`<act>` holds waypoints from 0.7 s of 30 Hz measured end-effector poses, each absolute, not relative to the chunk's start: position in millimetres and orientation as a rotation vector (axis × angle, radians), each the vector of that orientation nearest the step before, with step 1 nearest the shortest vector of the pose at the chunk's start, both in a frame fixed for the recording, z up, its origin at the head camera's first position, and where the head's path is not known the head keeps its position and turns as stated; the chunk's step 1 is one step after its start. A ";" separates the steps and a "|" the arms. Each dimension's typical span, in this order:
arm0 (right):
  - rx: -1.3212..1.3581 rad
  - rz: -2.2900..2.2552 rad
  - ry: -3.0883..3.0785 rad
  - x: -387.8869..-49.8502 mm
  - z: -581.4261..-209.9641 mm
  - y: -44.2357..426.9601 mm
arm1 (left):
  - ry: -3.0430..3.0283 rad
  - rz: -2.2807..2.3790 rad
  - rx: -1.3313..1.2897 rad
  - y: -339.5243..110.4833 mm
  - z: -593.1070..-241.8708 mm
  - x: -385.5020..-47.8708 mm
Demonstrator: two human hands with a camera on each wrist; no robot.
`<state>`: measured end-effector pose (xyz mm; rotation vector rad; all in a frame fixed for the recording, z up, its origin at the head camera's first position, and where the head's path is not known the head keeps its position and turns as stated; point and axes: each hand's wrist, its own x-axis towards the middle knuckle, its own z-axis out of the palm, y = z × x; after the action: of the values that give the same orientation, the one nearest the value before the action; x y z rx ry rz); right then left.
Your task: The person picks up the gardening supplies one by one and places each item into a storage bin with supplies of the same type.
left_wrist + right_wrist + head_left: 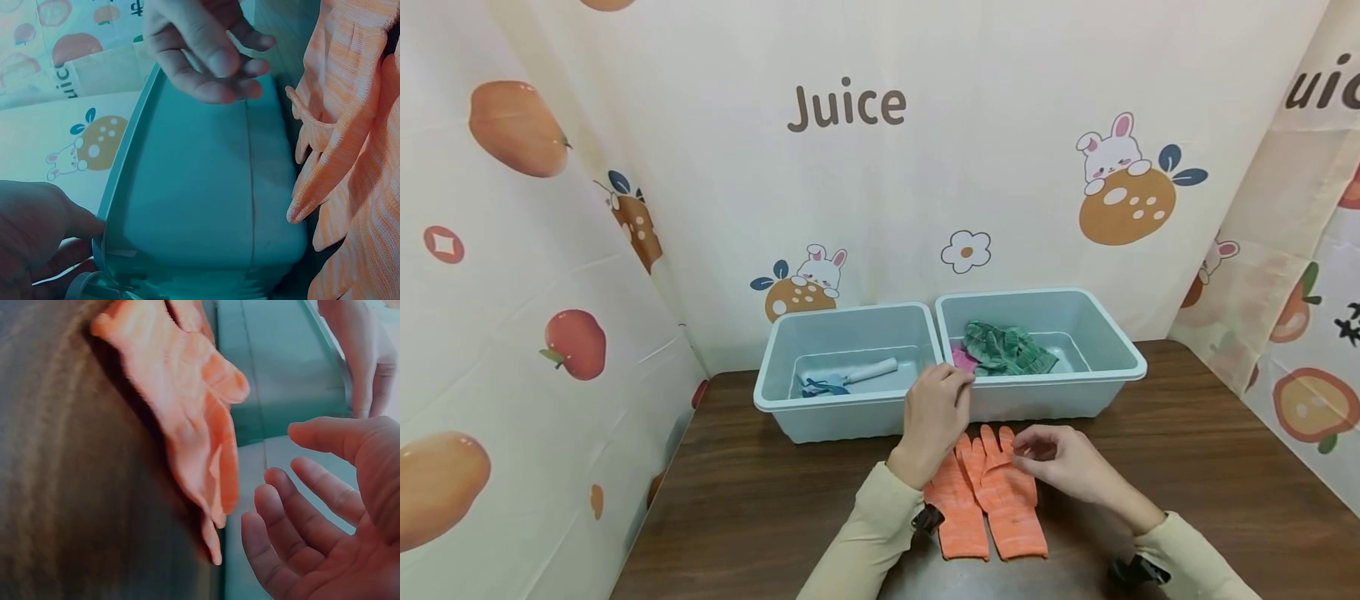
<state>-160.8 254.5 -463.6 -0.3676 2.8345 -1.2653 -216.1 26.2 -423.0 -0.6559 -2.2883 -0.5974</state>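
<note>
A pair of orange knit gloves (973,500) lies flat on the table, cuffs toward me, fingers toward the bins. My left hand (936,417) reaches over them, its fairly straight fingertips at the front rim of the right light-blue bin (1045,392), near that bin's left corner. The left wrist view shows the thumb at this rim (115,181); contact is hard to judge. To the right, my right hand (1067,462) hovers beside the gloves' fingers. Its own fingers are loosely bent and spread, with nothing between them in the right wrist view.
Inside the right bin are crumpled green fabric (1007,348) and a pink piece (964,360). The left light-blue bin (842,421) contains a white, tube-like item (871,370) and blue strips (825,387). Printed curtains (880,183) stand behind the brown wooden table (737,500).
</note>
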 end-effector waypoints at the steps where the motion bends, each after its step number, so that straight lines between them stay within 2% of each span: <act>1: -0.373 -1.264 2.824 -160.6 -465.2 253.9 | -2.285 -0.594 -0.656 26.2 -422.8 -216.1; 21: -0.509 -1.128 2.769 -156.8 -482.7 248.0 | -2.301 -0.610 -0.654 26.1 -424.3 -216.3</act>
<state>-156.8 248.0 -482.7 -0.5093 2.7687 -1.1278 -216.3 26.1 -424.3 -0.6540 -2.3015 -0.6105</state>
